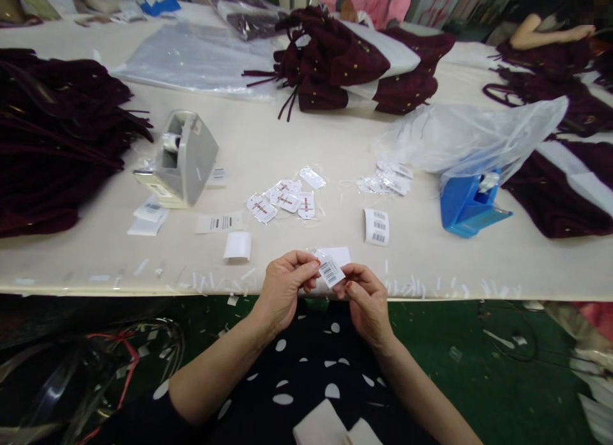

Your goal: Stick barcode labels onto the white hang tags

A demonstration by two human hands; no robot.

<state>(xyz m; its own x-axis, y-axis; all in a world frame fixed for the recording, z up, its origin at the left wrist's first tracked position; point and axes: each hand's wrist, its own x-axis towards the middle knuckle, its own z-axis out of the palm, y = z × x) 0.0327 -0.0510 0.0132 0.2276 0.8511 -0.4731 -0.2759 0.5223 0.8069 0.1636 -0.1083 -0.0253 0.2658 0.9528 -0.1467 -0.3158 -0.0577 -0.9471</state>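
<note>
Just above the table's front edge, a small white barcode tag (331, 272) is held between both hands. My left hand (288, 280) pinches its left side with thumb and index finger. At the tag's lower right corner, the fingertips of my right hand (368, 299) close on it. Another white piece (339, 255) lies partly hidden behind the tag. Several tags with printed fronts (287, 198) in clear sleeves lie beyond my hands. To the right stands a curled strip of barcode stickers (376, 226), and a blank curled label (237, 246) sits to the left.
A grey tape dispenser (184, 158) stands left, a blue one (472, 202) right, partly under a clear plastic bag (479, 135). Dark maroon garments (52, 138) are heaped left, with more maroon pieces (354, 68) at the back. Tape scraps line the front edge. Other people sit across the table.
</note>
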